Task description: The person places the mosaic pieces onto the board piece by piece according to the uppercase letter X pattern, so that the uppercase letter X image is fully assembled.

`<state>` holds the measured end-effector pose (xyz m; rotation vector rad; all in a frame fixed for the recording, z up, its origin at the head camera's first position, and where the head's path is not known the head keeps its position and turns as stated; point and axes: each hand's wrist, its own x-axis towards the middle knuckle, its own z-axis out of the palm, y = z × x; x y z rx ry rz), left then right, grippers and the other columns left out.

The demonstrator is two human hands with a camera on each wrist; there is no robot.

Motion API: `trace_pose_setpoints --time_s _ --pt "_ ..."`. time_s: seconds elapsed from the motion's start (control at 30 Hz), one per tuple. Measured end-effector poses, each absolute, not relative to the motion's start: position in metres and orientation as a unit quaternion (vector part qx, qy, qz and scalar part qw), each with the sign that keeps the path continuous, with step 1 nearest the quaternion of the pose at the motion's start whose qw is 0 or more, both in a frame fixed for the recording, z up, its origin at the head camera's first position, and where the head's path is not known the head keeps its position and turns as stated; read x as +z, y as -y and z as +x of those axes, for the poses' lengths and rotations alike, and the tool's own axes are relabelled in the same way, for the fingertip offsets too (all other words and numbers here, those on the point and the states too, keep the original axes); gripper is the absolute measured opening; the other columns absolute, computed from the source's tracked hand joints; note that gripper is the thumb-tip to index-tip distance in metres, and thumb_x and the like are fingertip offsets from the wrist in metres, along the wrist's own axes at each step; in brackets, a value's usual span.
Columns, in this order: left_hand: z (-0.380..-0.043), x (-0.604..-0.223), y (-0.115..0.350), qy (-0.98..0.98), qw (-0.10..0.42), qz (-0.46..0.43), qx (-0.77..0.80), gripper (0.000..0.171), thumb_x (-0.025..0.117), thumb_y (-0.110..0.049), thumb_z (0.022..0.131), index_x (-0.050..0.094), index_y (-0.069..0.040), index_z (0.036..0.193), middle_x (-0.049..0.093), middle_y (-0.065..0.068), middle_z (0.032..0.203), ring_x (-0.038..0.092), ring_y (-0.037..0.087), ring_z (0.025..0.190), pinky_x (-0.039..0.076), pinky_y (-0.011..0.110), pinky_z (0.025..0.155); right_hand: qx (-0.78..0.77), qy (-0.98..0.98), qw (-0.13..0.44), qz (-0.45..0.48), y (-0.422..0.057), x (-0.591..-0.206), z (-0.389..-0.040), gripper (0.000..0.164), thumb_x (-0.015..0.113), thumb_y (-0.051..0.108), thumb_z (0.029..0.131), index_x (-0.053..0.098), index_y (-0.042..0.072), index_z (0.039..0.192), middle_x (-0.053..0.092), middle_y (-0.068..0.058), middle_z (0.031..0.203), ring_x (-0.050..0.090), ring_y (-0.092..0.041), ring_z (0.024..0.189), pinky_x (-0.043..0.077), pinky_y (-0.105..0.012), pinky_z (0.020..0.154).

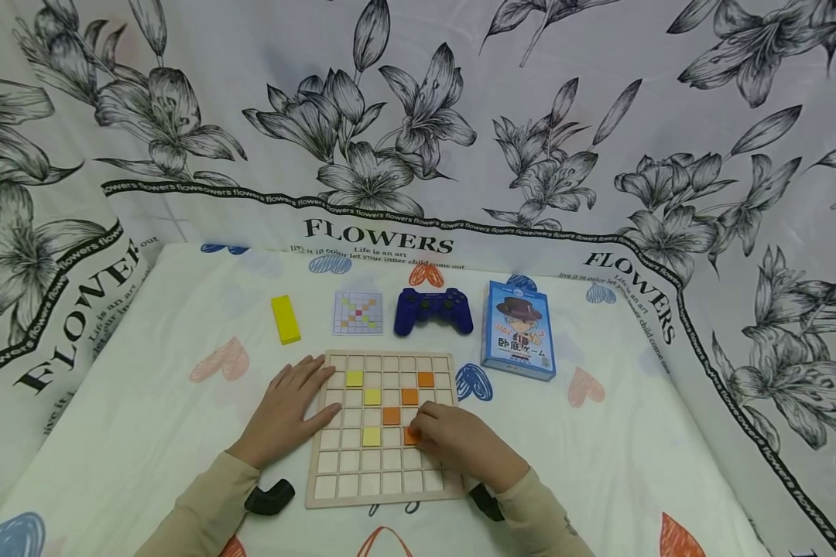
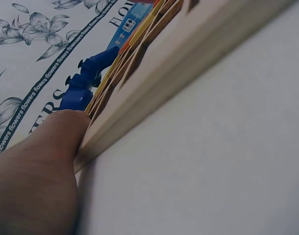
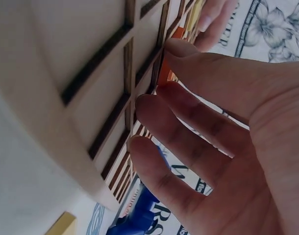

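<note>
A square wooden grid board (image 1: 385,496) lies on the white cloth, with yellow tiles (image 1: 372,397) and orange tiles (image 1: 391,416) in some cells. My left hand (image 1: 287,410) rests at the board's left edge, fingers extended, thumb reaching over the rim. Toward the board's right side, my right hand (image 1: 460,441) pinches an orange tile (image 1: 411,435) between thumb and index finger, low over a cell. The right wrist view shows that tile (image 3: 164,71) partly hidden by the fingertips, while the other fingers are loosely bent over the grid.
Behind the board stand a yellow block (image 1: 286,319), a small printed pattern card (image 1: 358,313), a blue game controller (image 1: 433,312) and a blue card box (image 1: 519,330). A floral curtain (image 1: 418,116) rises beyond. Black wrist straps (image 1: 270,497) show near both forearms.
</note>
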<state>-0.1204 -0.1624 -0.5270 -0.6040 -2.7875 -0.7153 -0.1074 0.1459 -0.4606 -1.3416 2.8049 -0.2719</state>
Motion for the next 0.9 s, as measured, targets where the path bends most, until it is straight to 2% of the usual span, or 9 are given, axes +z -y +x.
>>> trace_pose_setpoints --time_s 0.17,0.43,0.63,0.9 --pt "-0.12 -0.525 0.162 0.945 0.091 -0.201 -0.242 0.067 0.058 -0.052 0.09 0.045 -0.012 0.143 0.037 0.011 0.151 0.029 0.031 0.141 0.017 0.051 0.116 -0.077 -0.902 0.026 -0.424 -0.142 -0.458 -0.108 0.017 0.069 0.024 0.089 0.068 0.017 0.104 0.063 0.008 0.101 0.061 -0.003 0.089 0.052 -0.015 0.08" --pt "-0.119 -0.525 0.161 0.946 0.085 -0.194 -0.244 0.067 0.06 -0.051 0.089 0.045 -0.012 0.142 0.037 0.011 0.151 0.028 0.031 0.141 0.017 0.051 0.116 -0.07 -0.906 0.045 -0.416 -0.139 -0.455 -0.109 0.017 0.071 0.024 0.087 0.069 0.017 0.103 0.063 0.008 0.1 0.061 -0.002 0.088 0.051 -0.014 0.079" --pt "-0.119 -0.525 0.161 0.948 0.072 -0.19 -0.245 0.068 0.058 -0.053 0.09 0.044 -0.014 0.144 0.035 0.01 0.152 0.026 0.03 0.142 0.015 0.051 0.117 -0.1 -0.907 0.072 -0.402 -0.149 -0.456 -0.107 0.02 0.069 0.023 0.089 0.067 0.018 0.108 0.062 0.009 0.105 0.059 -0.002 0.09 0.052 -0.017 0.081" --pt "-0.119 -0.523 0.161 0.948 0.071 -0.192 -0.244 0.069 0.057 -0.054 0.09 0.043 -0.013 0.144 0.035 0.01 0.152 0.026 0.03 0.142 0.016 0.051 0.117 -0.112 -0.931 0.037 -0.345 -0.19 -0.454 -0.105 0.026 0.072 0.02 0.086 0.064 0.018 0.111 0.061 0.007 0.108 0.062 -0.007 0.094 0.055 -0.024 0.082"
